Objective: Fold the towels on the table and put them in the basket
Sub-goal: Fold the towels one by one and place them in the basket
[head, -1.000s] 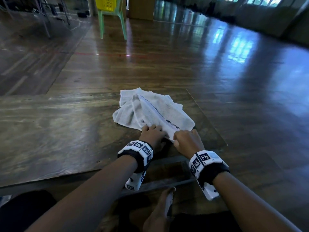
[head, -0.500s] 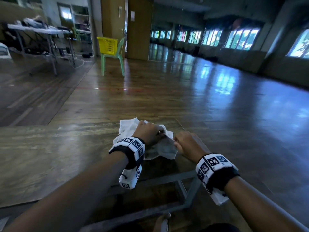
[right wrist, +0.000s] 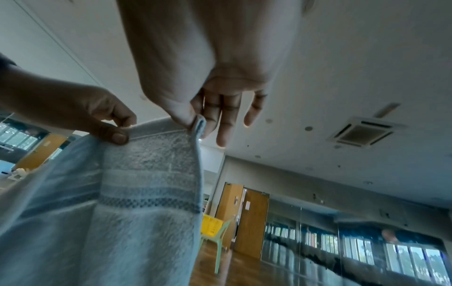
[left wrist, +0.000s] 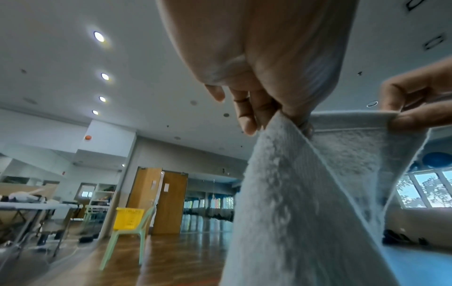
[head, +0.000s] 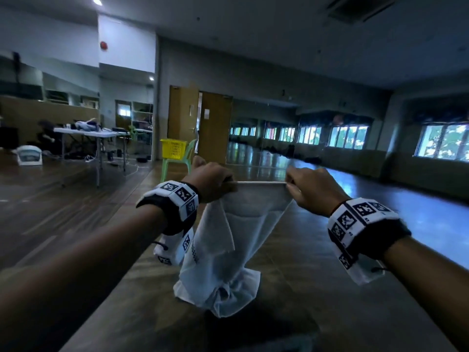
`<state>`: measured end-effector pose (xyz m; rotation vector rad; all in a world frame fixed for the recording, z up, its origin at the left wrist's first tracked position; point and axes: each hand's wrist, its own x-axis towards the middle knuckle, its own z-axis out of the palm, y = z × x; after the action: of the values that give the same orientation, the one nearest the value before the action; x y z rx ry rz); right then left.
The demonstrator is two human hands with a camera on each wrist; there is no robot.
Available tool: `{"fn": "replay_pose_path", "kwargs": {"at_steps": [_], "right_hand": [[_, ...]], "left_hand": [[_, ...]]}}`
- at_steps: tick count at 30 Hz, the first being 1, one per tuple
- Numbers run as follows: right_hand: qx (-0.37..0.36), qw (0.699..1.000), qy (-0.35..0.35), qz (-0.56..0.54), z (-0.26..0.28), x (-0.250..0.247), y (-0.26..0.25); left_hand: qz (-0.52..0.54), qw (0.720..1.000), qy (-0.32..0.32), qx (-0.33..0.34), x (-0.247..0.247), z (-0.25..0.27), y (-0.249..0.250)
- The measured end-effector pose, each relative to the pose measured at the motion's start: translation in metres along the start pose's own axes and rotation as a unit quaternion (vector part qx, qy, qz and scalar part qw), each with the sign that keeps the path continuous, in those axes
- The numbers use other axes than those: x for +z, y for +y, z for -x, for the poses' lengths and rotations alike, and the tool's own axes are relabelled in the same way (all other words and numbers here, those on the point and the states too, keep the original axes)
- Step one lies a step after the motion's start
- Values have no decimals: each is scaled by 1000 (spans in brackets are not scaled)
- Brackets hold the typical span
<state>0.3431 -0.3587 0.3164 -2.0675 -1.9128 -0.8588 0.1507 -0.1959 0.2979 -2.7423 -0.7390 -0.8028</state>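
Note:
A white towel [head: 236,240] hangs in the air, its top hem stretched taut between both hands and its lower end bunched on the wooden table [head: 317,288]. My left hand [head: 212,182] pinches the hem's left corner, and my right hand [head: 308,188] pinches the right corner. The left wrist view shows thumb and fingers of the left hand [left wrist: 276,114] clamped on the towel [left wrist: 305,203]. In the right wrist view the right hand [right wrist: 198,120] nips the towel [right wrist: 137,203] at its corner, above a dark checked band. A yellow basket [head: 173,148] sits far off on a chair.
The yellow basket rests on a light green plastic chair [head: 177,162] across the wooden floor, near brown doors [head: 200,125]. A white folding table [head: 88,138] with clutter stands at the far left. Mirrors and windows line the right side.
Both hands gripped the towel lying crumpled on the table, lifted it and drew apart, so its top hem is now pulled straight. The head view tilted up toward the room.

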Motion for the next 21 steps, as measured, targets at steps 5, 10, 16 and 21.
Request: {"fn": "replay_pose_path", "kwargs": {"at_steps": [5, 10, 16, 21], "right_hand": [[10, 998, 51, 29, -7, -52, 5], [45, 996, 79, 14, -3, -85, 23], [61, 989, 120, -60, -6, -109, 24], [52, 963, 179, -192, -18, -135, 3]], "left_hand": [[-41, 999, 8, -30, -60, 12, -15], [-9, 998, -10, -69, -120, 41, -48], [40, 993, 54, -95, -179, 77, -58], [169, 969, 118, -134, -219, 100, -58]]}}
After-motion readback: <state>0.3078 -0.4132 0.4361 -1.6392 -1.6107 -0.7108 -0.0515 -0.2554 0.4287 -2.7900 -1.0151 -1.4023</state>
